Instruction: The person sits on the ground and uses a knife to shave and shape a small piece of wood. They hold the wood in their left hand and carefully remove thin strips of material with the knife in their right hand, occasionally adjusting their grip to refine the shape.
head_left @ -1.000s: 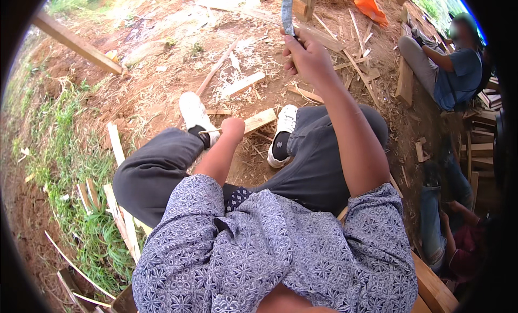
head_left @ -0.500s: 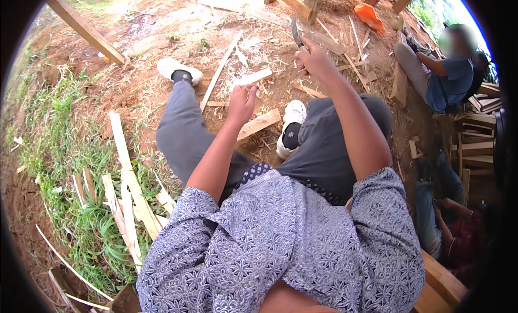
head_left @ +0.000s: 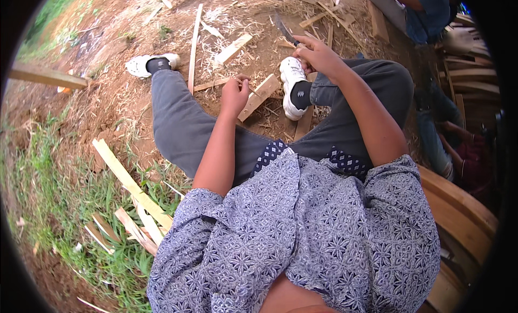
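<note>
My right hand (head_left: 318, 55) is closed round the handle of a knife (head_left: 283, 29). Its dark, slightly curved blade points up and away to the left, over the shavings. The fingers of my left hand (head_left: 235, 97) are pinched together; whatever is between them is too small to make out. Just right of that hand, a short light wood block (head_left: 260, 96) lies on the ground near my right shoe (head_left: 294, 85). Beyond the left hand lies another pale wood piece (head_left: 233, 49).
A long thin strip (head_left: 195, 51) lies beside my left shoe (head_left: 145, 65). Wood shavings (head_left: 226, 19) cover the soil. Split pale slats (head_left: 132, 178) rest on the grass at left. People sit at right, one in blue (head_left: 429, 16), near stacked timber (head_left: 469, 76).
The view has tilted down and shifted. My right hand with the knife has come lower, close to the right shoe. My left hand stays pinched, now beside the wood block.
</note>
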A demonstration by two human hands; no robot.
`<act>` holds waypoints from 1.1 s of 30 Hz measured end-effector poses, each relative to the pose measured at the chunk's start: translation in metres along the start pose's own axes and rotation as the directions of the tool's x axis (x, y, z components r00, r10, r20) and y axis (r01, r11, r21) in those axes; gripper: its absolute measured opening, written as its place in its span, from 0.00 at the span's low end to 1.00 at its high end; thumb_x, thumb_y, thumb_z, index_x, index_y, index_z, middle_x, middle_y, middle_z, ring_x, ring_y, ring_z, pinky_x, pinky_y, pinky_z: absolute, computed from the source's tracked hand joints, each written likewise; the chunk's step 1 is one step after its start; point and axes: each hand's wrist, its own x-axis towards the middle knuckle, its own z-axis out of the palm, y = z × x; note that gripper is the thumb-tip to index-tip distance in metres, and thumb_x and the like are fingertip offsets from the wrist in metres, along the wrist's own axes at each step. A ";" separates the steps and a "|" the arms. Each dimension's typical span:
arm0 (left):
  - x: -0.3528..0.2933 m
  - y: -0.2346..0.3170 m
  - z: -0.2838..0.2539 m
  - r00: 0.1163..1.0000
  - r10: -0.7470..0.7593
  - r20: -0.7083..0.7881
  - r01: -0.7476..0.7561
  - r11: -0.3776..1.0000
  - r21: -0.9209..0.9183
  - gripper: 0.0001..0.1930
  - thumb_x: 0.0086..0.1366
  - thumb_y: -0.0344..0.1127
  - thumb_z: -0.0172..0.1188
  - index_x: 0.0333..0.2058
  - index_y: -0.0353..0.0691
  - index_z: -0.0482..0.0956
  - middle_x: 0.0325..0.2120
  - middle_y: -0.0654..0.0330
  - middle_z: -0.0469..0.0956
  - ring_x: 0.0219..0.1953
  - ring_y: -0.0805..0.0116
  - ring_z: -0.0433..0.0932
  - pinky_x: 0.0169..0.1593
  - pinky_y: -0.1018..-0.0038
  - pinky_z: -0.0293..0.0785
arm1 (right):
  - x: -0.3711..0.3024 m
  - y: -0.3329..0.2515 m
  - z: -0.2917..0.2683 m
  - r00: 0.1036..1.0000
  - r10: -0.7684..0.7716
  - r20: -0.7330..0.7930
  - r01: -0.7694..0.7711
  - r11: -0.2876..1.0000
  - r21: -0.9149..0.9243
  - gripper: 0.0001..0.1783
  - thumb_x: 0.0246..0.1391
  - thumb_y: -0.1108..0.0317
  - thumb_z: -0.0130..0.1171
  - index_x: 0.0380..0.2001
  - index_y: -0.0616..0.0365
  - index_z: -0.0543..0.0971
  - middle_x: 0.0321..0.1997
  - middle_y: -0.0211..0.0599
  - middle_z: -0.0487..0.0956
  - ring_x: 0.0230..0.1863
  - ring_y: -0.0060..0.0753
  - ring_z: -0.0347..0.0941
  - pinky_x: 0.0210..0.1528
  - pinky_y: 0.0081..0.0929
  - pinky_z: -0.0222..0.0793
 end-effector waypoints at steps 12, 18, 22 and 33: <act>0.016 0.026 0.034 0.958 0.279 -0.061 -0.216 0.849 0.481 0.23 0.69 0.54 0.59 0.48 0.40 0.82 0.33 0.50 0.84 0.42 0.45 0.80 0.46 0.52 0.75 | -0.027 0.059 0.025 0.989 0.099 -0.113 -0.076 0.978 0.193 0.32 0.64 0.64 0.56 0.70 0.58 0.67 0.40 0.29 0.79 0.27 0.17 0.73 0.29 0.21 0.73; 0.008 -0.006 0.051 0.951 -0.213 0.225 -0.100 0.476 0.874 0.32 0.54 0.66 0.71 0.48 0.49 0.84 0.47 0.62 0.85 0.58 0.59 0.76 0.53 0.56 0.70 | -0.019 0.124 0.056 0.968 0.250 -0.010 -0.237 0.928 0.288 0.25 0.70 0.59 0.53 0.67 0.54 0.70 0.41 0.26 0.78 0.26 0.16 0.71 0.29 0.19 0.72; 0.009 -0.004 0.069 0.920 -0.288 0.266 -0.178 0.298 0.938 0.35 0.48 0.68 0.74 0.49 0.51 0.84 0.46 0.66 0.85 0.55 0.63 0.76 0.54 0.61 0.68 | 0.004 0.165 0.065 0.949 0.306 0.073 -0.313 0.902 0.297 0.28 0.69 0.58 0.55 0.68 0.56 0.69 0.40 0.28 0.79 0.25 0.17 0.71 0.28 0.21 0.72; 0.082 0.003 0.068 0.976 -0.109 0.187 -0.121 0.439 0.890 0.23 0.49 0.45 0.72 0.42 0.43 0.79 0.41 0.57 0.82 0.49 0.57 0.77 0.47 0.56 0.73 | 0.049 0.187 0.050 0.933 0.351 0.074 -0.324 0.735 0.596 0.24 0.72 0.58 0.51 0.65 0.58 0.69 0.38 0.28 0.76 0.24 0.18 0.70 0.28 0.22 0.70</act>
